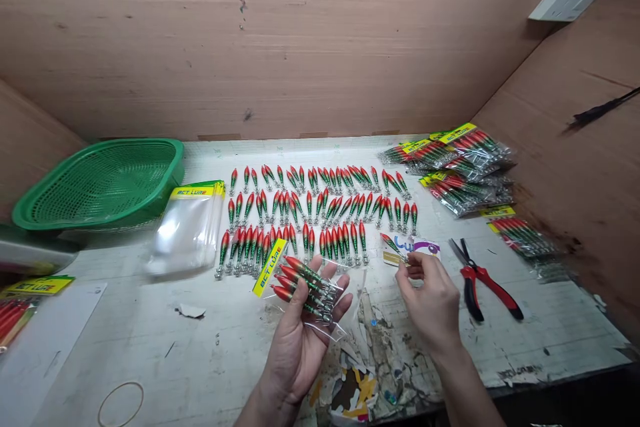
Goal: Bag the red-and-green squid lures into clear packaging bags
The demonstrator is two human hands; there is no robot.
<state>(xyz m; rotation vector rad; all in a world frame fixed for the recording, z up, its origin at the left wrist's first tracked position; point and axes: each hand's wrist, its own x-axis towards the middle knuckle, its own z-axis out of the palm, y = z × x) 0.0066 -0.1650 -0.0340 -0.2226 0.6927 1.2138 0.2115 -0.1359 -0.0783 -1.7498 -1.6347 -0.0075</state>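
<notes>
You are holding a bag whose yellow header is reading "BCT LURE". The same words are appearing on the clear bags at left and on headers among the packs heaped at right. A card on the desk is bearing purple print too unclear to read, and lettering on the far-left pack is blurring out.

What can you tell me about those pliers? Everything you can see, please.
The pliers have slim, grey jaws that look like metal, and two red and black handles that look coated in plastic or rubber. They lie flat on the worn, whitish table, to the right of the right hand, jaws pointing away from the person and slightly spread, handles apart. Neither hand touches them.
</notes>
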